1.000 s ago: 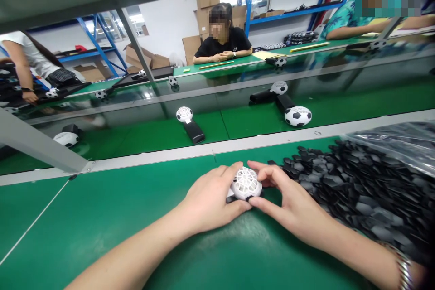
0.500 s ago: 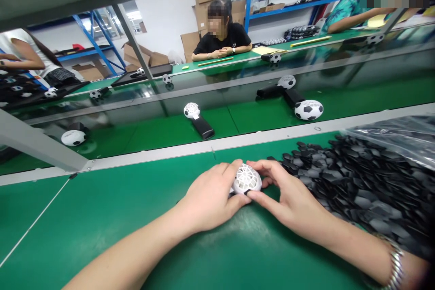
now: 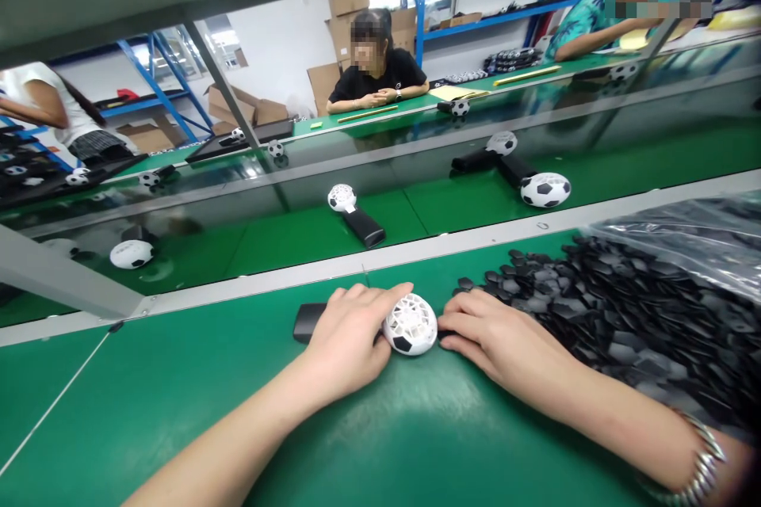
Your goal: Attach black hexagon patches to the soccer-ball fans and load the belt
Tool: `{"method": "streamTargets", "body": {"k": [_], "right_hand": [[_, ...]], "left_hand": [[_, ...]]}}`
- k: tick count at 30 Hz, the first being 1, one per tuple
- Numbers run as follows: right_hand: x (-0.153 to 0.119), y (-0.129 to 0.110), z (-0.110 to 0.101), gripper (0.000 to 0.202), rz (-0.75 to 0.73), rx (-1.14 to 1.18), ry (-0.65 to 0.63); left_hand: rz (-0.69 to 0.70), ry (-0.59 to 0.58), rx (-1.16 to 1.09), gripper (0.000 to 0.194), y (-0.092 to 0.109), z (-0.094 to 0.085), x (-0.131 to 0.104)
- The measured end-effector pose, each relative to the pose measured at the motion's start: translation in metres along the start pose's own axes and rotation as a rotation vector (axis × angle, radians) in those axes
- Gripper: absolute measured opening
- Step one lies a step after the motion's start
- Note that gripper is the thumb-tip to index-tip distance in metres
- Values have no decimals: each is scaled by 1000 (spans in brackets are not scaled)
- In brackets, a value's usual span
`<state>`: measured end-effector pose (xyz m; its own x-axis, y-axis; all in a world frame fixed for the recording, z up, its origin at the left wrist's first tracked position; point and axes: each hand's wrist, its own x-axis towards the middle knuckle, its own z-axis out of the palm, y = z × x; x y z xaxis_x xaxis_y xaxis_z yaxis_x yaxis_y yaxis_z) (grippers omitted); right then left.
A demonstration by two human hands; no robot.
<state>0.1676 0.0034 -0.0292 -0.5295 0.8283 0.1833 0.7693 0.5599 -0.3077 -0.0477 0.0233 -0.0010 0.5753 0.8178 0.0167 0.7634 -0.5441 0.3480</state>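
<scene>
One football-patterned handheld fan [image 3: 410, 325] on green bench [image 3: 178, 364]: my left fingers [image 3: 388, 301] curled round its neck; my right fingers [image 3: 467, 324] nearly together beside its rim, hold unclear.

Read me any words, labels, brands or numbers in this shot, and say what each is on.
No text is readable.
Ball-headed piece in the left hand: no lettering shows.
Black shirt at the back: pale chest mark, too small to read.
White ball head at far left: faint grey marks, too blurred to read.
</scene>
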Motion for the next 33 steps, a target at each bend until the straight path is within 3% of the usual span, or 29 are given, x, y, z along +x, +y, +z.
{"method": "streamTargets", "body": {"k": [4,9,12,15,23,26,31,33], "right_hand": [[1,1,5,18,-4,-31,24],[-2,4,-6,19,89,222,120],[-1,-4,-16,13,137,409,78],[0,-12,-20,13,87,508,40],[0,-19,-8,17,-85,376,106],[1,-21,-5,11,-44,387,115],[2,-19,-3,2,66,473,150],[2,-18,0,13,106,514,179]], "left_hand": [[-5,-5,27,66,3,1,-1],[4,-8,36,64,3,1,-2],[36,-6,1,66,2,1,-2],[79,-3,-30,69,1,1,-2],[73,-40,-116,71,2,-3,-4],[2,4,-146,73,7,-1,-4],[-23,88,-139,60,14,6,-3],[-23,107,-152,58,16,7,-2]]}}
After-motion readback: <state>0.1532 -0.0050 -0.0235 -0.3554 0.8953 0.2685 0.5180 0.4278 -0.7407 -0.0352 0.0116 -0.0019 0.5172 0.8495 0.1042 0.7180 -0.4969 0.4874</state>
